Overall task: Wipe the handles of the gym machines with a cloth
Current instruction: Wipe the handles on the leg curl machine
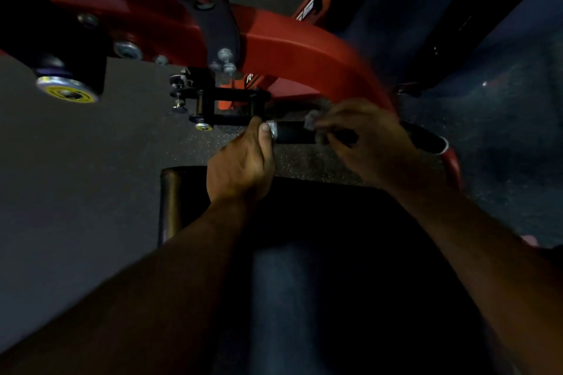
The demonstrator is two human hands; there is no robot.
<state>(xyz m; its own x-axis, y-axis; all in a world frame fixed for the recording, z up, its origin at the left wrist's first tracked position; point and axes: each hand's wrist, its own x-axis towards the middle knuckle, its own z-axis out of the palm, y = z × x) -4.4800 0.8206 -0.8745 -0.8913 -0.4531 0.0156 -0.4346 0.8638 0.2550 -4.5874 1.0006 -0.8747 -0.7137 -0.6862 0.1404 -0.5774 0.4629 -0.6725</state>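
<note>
The red frame of the gym machine fills the upper part of the view, curving from the upper left down to the right side, with a dark plate and several bolts fixed on it. Below it lies the grey speckled floor, and at the bottom centre stands a black padded seat, over which both forearms reach forward.

The left forearm comes from the lower left and rises toward the centre. The left hand shows its back to the camera, and its fingers are curled around the metal end of the handle — the thumb lies along the silver cap.

The right forearm enters from the lower right and goes up and leftward. The right hand is blurred; its fingers are bent over the right part of the handle and they pinch a small grey cloth against the black grip.

The handle itself is short and black, lying almost horizontally between the two hands, just in front of the seat and beside a black bracket on its left.
</note>
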